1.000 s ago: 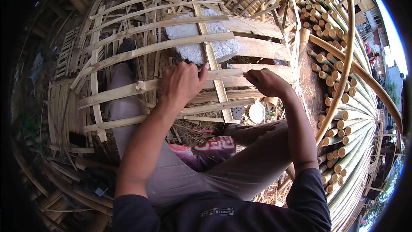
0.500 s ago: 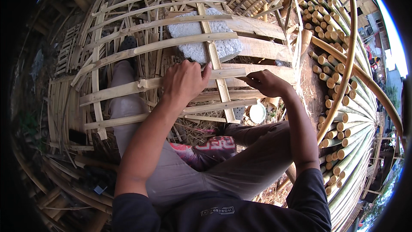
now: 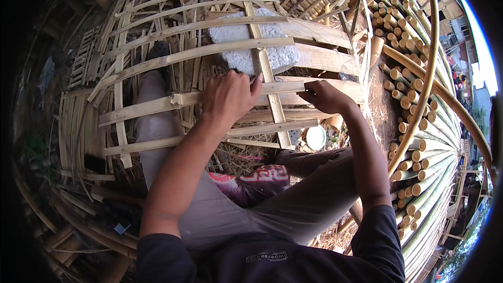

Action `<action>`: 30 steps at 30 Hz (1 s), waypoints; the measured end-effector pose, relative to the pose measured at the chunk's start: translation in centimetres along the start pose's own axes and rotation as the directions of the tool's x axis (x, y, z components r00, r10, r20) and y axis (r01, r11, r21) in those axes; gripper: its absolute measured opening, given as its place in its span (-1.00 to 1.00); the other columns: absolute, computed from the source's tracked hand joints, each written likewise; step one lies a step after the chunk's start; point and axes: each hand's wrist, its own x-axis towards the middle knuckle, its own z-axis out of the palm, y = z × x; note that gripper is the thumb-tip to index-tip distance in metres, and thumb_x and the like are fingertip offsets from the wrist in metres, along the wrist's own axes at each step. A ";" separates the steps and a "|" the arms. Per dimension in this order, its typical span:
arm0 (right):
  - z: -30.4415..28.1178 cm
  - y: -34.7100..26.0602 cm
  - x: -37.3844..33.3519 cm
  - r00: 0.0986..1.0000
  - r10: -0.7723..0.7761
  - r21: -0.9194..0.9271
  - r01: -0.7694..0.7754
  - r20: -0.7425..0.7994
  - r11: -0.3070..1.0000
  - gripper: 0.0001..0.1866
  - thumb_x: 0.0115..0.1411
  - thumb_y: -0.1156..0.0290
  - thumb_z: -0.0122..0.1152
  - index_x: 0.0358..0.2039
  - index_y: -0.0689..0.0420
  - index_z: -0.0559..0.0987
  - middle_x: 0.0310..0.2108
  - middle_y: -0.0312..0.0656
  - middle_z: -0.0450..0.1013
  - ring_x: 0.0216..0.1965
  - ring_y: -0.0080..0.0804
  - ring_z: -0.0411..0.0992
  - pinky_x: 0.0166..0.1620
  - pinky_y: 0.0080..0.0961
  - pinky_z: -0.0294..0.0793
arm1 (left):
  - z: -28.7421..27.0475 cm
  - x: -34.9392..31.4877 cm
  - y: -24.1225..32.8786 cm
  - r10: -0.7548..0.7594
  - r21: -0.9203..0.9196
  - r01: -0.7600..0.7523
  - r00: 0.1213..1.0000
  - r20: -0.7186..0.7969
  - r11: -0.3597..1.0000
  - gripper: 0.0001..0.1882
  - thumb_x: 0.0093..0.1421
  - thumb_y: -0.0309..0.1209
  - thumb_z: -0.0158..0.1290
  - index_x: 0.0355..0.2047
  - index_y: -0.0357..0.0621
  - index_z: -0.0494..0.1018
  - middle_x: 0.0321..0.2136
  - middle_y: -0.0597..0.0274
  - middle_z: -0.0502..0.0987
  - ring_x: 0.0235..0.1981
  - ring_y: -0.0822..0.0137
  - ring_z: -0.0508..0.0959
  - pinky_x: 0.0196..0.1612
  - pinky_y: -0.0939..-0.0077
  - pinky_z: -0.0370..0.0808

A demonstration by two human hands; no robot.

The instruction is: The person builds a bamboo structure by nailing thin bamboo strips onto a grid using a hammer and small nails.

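Observation:
A lattice of pale bamboo slats lies across my lap and reaches away from me. My left hand [image 3: 230, 96] is closed over one bamboo slat [image 3: 183, 98], its thumb near the cross strip [image 3: 268, 73]. At that slat's right end, my right hand [image 3: 330, 97] is closed with its fingertips pinched against the tip. Whether anything small is also between those fingers is hidden. Beneath the lattice, just beyond my left hand, sits a rough grey stone block [image 3: 236, 57]. The nearest slat [image 3: 298, 124] of the lattice passes below both hands.
Wide bamboo boards [image 3: 325, 57] lie right of the block. Cut bamboo poles [image 3: 419, 144] are stacked on the right, with a bent pole [image 3: 430, 63] arching before them. Loose strips [image 3: 105, 55] are heaped at the left. A pale round container [image 3: 316, 137] stands near my right knee.
The lattice and block appear slightly farther right in view. My right fingertips have come up a little against the slat's end. My left hand keeps its hold.

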 end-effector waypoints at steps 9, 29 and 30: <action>-0.7 -0.3 -0.7 0.996 0.051 -0.019 -0.050 0.069 0.999 -0.65 0.34 0.18 0.06 -0.14 0.20 0.61 -0.37 0.10 0.56 -0.32 0.04 0.52 -0.20 -0.16 0.46 | -1.4 0.2 -0.1 0.083 -0.157 -0.138 0.946 -0.313 0.978 -0.68 0.23 -0.22 0.13 -0.26 -0.29 0.51 -0.37 -0.14 0.58 -0.33 -0.04 0.63 -0.26 0.15 0.55; -0.4 1.5 -0.8 0.999 -0.039 -0.031 0.038 -0.006 0.999 -0.69 0.32 0.23 0.16 -0.18 0.26 0.60 -0.49 -0.04 0.55 -0.51 -0.28 0.45 -0.37 -0.34 0.42 | -15.1 -10.5 0.5 0.152 -0.451 -0.819 0.527 -0.836 0.354 -0.41 0.13 -0.26 0.21 0.06 -0.39 0.35 -0.02 -0.04 0.51 0.01 0.17 0.52 0.02 0.29 0.42; 0.0 1.9 -1.0 1.000 0.018 -0.029 -0.018 0.000 0.999 -0.70 0.31 0.24 0.16 -0.16 0.24 0.60 -0.45 -0.03 0.56 -0.48 -0.28 0.48 -0.35 -0.34 0.44 | -15.3 -10.6 0.3 0.149 -0.454 -0.819 0.528 -0.836 0.351 -0.42 0.13 -0.26 0.21 0.06 -0.39 0.35 -0.03 -0.04 0.52 0.01 0.17 0.52 0.02 0.29 0.42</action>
